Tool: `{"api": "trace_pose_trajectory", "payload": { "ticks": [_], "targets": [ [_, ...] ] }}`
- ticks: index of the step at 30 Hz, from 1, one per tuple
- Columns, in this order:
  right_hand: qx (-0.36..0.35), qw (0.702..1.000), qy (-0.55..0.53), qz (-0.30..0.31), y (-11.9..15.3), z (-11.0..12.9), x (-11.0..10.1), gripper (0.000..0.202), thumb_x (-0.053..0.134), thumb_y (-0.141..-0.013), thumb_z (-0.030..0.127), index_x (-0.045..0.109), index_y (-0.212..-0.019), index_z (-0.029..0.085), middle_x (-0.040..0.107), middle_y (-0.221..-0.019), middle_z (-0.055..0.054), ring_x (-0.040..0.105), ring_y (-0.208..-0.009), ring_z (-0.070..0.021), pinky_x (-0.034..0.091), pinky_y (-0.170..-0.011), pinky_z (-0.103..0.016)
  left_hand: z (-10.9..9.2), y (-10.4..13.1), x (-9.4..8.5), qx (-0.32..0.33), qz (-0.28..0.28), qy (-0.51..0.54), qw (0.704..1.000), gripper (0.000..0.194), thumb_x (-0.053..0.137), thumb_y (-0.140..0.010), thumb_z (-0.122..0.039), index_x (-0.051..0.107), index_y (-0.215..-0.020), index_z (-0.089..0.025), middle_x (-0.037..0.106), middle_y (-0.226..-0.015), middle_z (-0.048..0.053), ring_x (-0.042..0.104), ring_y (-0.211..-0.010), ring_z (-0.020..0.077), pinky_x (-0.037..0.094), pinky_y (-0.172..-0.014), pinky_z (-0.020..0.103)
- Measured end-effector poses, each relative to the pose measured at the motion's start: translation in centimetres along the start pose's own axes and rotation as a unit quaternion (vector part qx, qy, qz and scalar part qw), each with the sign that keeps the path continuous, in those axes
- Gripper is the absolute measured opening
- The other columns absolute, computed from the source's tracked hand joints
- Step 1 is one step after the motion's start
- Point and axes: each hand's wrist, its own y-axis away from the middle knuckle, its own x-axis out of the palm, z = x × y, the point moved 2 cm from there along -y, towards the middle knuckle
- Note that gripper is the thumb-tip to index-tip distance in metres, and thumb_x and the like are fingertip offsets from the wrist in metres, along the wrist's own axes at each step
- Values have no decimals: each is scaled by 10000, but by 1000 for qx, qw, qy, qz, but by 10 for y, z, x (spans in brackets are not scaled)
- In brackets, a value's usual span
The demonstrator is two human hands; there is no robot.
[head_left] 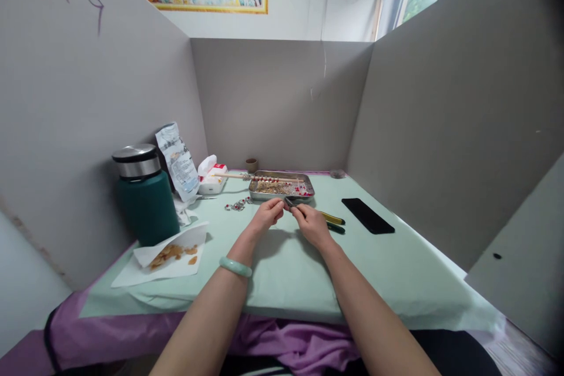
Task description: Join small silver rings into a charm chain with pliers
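My right hand [312, 224] is closed around a pair of pliers [333, 219]. Their yellow and dark green handles stick out to its right, and the dark jaws point left toward my other hand. My left hand [268, 214], with a pale green bangle [235, 267] on the wrist, pinches finger and thumb together at the jaws. What it pinches is too small to make out. Just beyond both hands is a metal tray [314, 192] with gold-coloured bits and red beads. A stick [238, 175] strung with red beads lies across it. A beaded chain [238, 205] rests left of my left hand.
A dark phone [368, 215] lies at the right. On the left stand a green flask [147, 208], a foil pouch [178, 161] and a tissue pack [212, 181]; brown pieces of food [174, 252] lie on white paper. A small brown cup [251, 164] is behind. Grey partitions [282, 103] enclose the table.
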Motion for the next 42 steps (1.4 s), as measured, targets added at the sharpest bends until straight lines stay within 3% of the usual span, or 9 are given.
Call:
{"api": "trace_pose_trajectory", "payload": {
  "ticks": [8,16,26,38,42],
  "targets": [
    [-2,998,-65,19,-1,3,-2,316,387,-898,366,593,-730,194,613,-732,-23,542,-717,-148,353,-646,-232,-5,1,1,12,-63,-29,998,307,533,-746,-439,572,-776,-136,350,-525,-53,288,-485,67,205,-458,210],
    [26,995,-92,40,-2,1,-1,338,388,-885,386,600,-714,187,603,-687,-12,530,-659,-136,347,-607,-229,-6,1,1,9,-71,-29,997,316,537,-737,-438,589,-779,-129,362,-531,-48,300,-506,73,215,-470,212],
    [47,988,-125,77,-2,3,-2,353,381,-882,402,605,-716,186,577,-620,-1,509,-600,-128,337,-573,-224,-9,4,2,-1,-47,-38,998,311,521,-757,-437,575,-785,-133,356,-538,-49,295,-493,66,207,-454,206],
    [10,995,-86,48,-1,2,-2,358,392,-893,402,598,-693,188,592,-645,-2,522,-637,-134,330,-588,-226,-1,2,-2,-19,15,12,1000,330,521,-775,-480,527,-784,-150,297,-500,-76,223,-429,52,152,-411,200],
    [-21,999,-28,32,0,3,-4,350,381,-903,385,590,-702,190,611,-693,-18,533,-666,-140,335,-611,-233,-2,4,-3,-40,38,26,998,311,518,-783,-465,506,-742,-158,247,-479,-88,177,-414,49,116,-403,202]
  ]
}}
